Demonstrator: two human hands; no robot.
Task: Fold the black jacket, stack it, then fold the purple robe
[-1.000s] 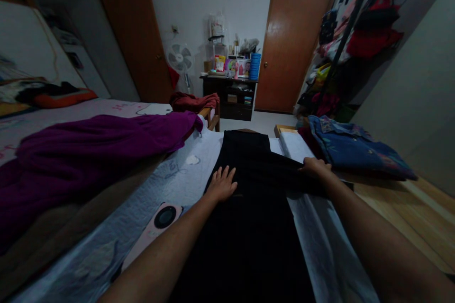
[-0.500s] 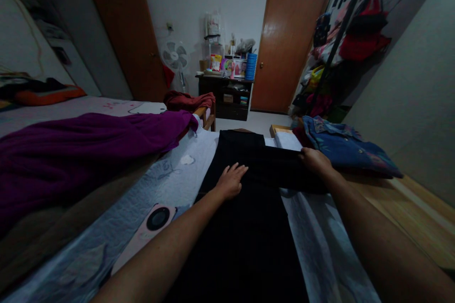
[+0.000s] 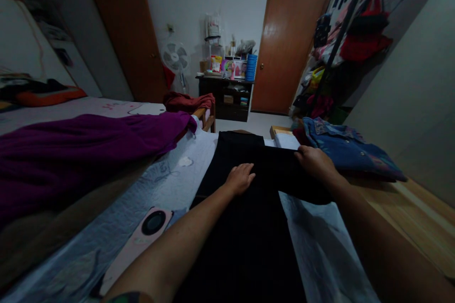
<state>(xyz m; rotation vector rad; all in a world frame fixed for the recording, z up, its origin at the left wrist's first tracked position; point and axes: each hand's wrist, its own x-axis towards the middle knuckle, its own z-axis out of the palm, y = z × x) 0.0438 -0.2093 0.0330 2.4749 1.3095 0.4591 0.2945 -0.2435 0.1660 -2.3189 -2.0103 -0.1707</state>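
Observation:
A black garment (image 3: 241, 241) lies spread lengthwise over the pale patterned bedding, with one part folded out to the right like a sleeve or leg. My left hand (image 3: 241, 178) rests on its upper middle, palm down, fingers stretched out and holding nothing. At the upper edge of the part on the right, my right hand (image 3: 314, 161) pinches the black cloth between thumb and fingers. Left of the garment, partly behind my left forearm, a pink phone (image 3: 142, 236) with a large round dark camera lies on the bedding.
Purple cloth (image 3: 92, 147) covers the bed edge at the left. Folded denim clothing (image 3: 341, 144) sits on the wooden surface (image 3: 398, 208) at the right, beside a white box-like item (image 3: 287, 141). Farther back are a fan (image 3: 175, 57), a dark cabinet (image 3: 220, 104) and a door (image 3: 282, 52).
My left hand has slid slightly to the right across the garment. The right hand has shifted a little to the left, and the cloth it grips hangs slacker and lower.

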